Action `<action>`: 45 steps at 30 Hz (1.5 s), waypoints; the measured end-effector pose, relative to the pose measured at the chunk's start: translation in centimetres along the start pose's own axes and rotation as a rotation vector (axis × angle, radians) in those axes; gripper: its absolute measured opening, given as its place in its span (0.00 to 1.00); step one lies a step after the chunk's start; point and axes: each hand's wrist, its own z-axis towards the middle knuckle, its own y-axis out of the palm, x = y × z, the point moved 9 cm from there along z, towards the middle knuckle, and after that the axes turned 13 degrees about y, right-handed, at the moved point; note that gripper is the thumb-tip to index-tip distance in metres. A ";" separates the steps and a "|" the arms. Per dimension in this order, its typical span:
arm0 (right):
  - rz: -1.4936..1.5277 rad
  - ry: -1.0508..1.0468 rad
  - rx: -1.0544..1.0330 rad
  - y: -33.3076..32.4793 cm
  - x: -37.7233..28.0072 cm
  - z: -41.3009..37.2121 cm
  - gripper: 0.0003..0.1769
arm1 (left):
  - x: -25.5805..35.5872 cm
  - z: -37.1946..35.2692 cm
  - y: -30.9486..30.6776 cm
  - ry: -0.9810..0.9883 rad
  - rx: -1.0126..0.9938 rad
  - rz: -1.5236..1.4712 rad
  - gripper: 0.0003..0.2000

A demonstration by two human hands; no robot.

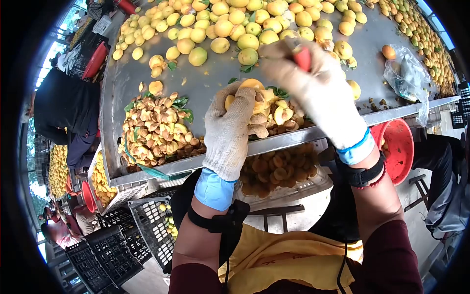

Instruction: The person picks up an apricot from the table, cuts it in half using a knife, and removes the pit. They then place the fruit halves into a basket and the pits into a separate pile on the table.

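Note:
My left hand (227, 130), in a knit glove, is closed around a cut apricot (252, 84) above the front edge of the metal table. Just to its right, my gloved right hand (313, 90) is raised and somewhat blurred, wrapped around a small knife with a red handle (303, 59). The blade is hard to make out. Beneath the hands lies a heap of apricot scraps and pits (283, 116). Another pile of brown pits and flesh (159, 128) sits to the left. Whole yellow apricots (235, 18) cover the far part of the table.
The table's raised metal rim (284, 142) runs below my hands. Under it a crate holds apricot halves (279, 169). A red bucket (399, 152) and a clear plastic bag (407, 76) are at right. Black crates (105, 250) and a person in dark clothes (63, 105) are at left.

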 end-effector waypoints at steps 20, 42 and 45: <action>-0.048 0.274 -0.004 -4.9 4.0 1.0 0.16 | 0.9 -8.5 4.6 0.006 -0.756 0.538 0.18; 0.394 0.333 0.094 -8.6 4.0 -1.2 0.14 | 3.5 13.4 -4.9 0.111 -0.150 0.702 0.18; 0.401 0.358 0.086 -8.2 4.7 -0.8 0.14 | 4.6 17.5 -4.1 0.314 -0.029 0.930 0.20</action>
